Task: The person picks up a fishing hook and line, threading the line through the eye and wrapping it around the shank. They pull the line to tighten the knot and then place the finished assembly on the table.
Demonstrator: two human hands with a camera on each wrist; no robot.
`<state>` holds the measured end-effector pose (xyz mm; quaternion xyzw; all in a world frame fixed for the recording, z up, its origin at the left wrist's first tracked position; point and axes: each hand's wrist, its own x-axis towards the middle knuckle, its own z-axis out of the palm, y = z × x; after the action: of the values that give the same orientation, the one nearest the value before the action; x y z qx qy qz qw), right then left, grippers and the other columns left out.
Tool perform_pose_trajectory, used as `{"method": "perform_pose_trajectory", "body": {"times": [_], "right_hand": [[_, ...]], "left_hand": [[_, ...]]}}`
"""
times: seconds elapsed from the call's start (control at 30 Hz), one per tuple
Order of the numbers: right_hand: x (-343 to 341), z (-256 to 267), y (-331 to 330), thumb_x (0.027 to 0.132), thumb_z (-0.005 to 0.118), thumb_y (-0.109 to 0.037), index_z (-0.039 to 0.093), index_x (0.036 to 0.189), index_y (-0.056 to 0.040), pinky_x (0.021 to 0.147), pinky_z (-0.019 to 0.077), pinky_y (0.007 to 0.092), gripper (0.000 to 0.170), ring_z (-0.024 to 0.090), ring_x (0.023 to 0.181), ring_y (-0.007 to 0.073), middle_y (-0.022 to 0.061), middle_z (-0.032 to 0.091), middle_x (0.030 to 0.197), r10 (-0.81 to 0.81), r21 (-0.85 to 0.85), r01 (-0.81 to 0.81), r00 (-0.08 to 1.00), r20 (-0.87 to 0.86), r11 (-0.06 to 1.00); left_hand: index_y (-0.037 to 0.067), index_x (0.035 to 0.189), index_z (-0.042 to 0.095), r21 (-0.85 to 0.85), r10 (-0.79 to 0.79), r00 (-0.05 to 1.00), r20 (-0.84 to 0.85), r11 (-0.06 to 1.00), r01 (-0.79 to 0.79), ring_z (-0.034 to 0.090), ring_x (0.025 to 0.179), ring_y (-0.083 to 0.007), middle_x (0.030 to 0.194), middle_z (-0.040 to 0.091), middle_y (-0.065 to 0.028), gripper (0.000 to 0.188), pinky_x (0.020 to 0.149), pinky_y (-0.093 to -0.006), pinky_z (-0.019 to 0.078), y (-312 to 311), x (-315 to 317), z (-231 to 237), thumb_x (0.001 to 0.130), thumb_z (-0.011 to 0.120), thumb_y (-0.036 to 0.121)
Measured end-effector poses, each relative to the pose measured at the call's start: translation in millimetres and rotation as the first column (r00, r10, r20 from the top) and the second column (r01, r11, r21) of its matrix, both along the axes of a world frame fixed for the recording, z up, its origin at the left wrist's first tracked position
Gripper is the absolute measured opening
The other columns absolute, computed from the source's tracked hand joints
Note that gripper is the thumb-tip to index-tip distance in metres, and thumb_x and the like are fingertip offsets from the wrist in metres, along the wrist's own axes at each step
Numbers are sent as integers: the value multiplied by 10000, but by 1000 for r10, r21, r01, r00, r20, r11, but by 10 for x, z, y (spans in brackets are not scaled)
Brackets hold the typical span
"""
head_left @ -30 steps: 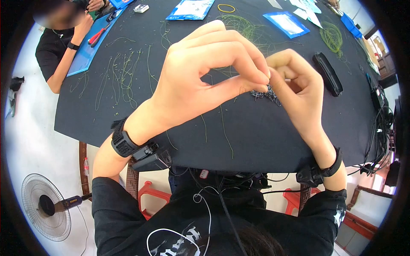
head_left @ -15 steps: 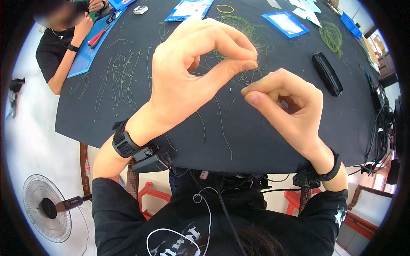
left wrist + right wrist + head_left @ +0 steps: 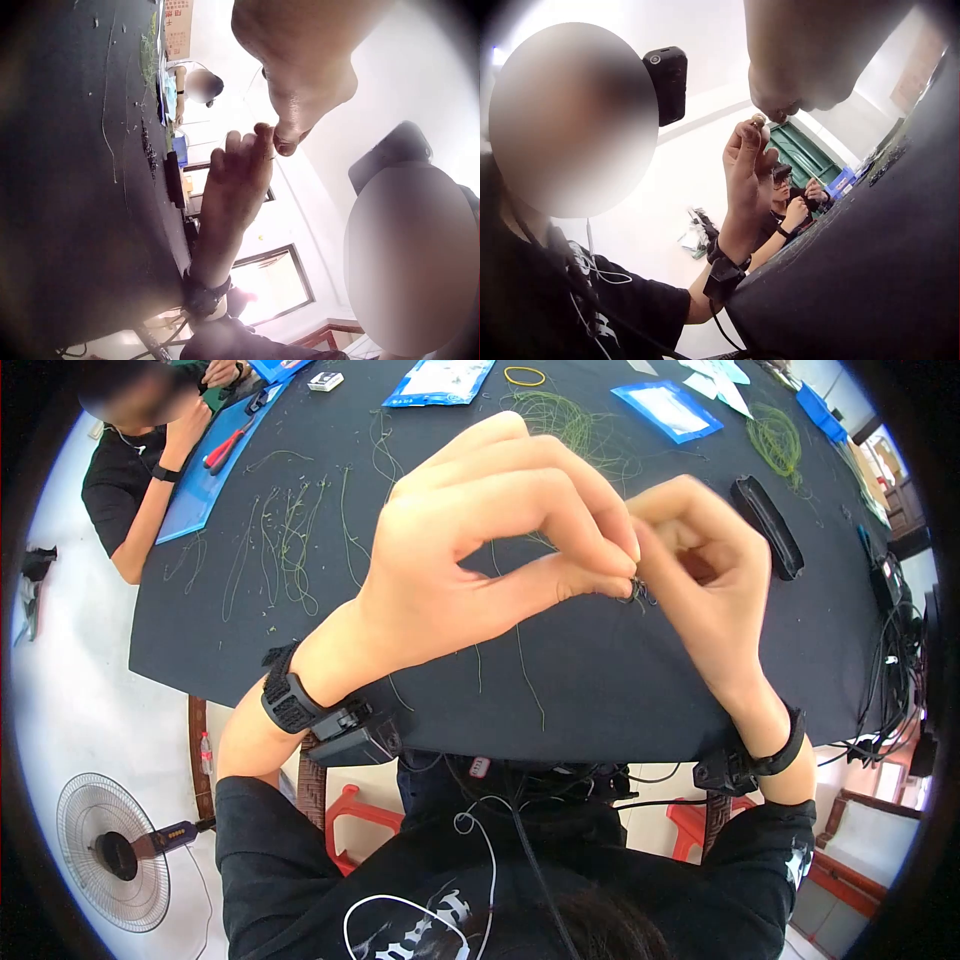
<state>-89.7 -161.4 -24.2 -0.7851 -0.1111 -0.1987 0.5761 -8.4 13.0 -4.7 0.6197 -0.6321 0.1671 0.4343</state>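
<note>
My left hand (image 3: 450, 550) is raised over the black table, thumb and fingers pinching a tiny, light, shiny piece (image 3: 758, 120) that shows at the fingertips in the right wrist view. Right against those fingertips, my right hand (image 3: 712, 575) pinches with thumb and forefinger. A short thin strand (image 3: 271, 158) shows at its fingertips in the left wrist view; I cannot tell how it joins the piece. Behind the hands lies a pile of small dark metal pieces (image 3: 148, 150), mostly hidden in the head view.
Tangled green line (image 3: 560, 425), a green coil (image 3: 775, 445) and cut strands (image 3: 290, 550) lie on the table. A black case (image 3: 767, 528) is at the right, blue-edged packets (image 3: 440, 380) at the back. Another person (image 3: 140, 470) sits at far left, near red-handled pliers (image 3: 225, 452).
Half a second ago the hands were apart, the right one lower. Now the right hand has risen and their fingertips meet again, much as one second ago.
</note>
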Motion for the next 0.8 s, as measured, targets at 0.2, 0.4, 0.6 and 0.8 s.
{"method": "perform_pose_trajectory", "body": {"times": [0.2,0.4,0.6,0.8], "right_hand": [[-46,36,4,806,661,-108,629,772,-24,447,243,168,96,369,494,-24,-82,488,528,128,-25,-137,964,-235,990],[-113,88,23,789,685,-111,651,773,-36,439,244,169,84,376,484,-29,-66,522,529,172,-7,-175,974,-145,985],[-125,180,-29,829,650,-102,612,827,2,480,331,156,111,465,550,15,30,623,726,171,-177,-172,985,-21,969],[-47,115,-43,891,574,-116,555,883,-6,526,335,144,112,451,619,0,3,587,783,68,-52,-64,993,97,997]], "left_hand": [[47,813,637,-37,152,980,-133,987,-158,478,644,-22,895,632,-47,118,507,-132,321,17,5,-115,731,717,20],[57,807,641,-55,200,976,-84,977,-205,454,643,-12,888,635,-39,109,495,-141,274,20,-15,-70,733,703,5],[66,792,650,-65,139,990,2,988,-138,486,658,-80,860,644,-36,168,540,-192,325,-7,54,-93,663,738,5],[77,765,664,-50,85,992,93,995,-81,500,654,-128,810,650,-43,192,581,-242,342,-37,-35,-65,610,774,50]]}}
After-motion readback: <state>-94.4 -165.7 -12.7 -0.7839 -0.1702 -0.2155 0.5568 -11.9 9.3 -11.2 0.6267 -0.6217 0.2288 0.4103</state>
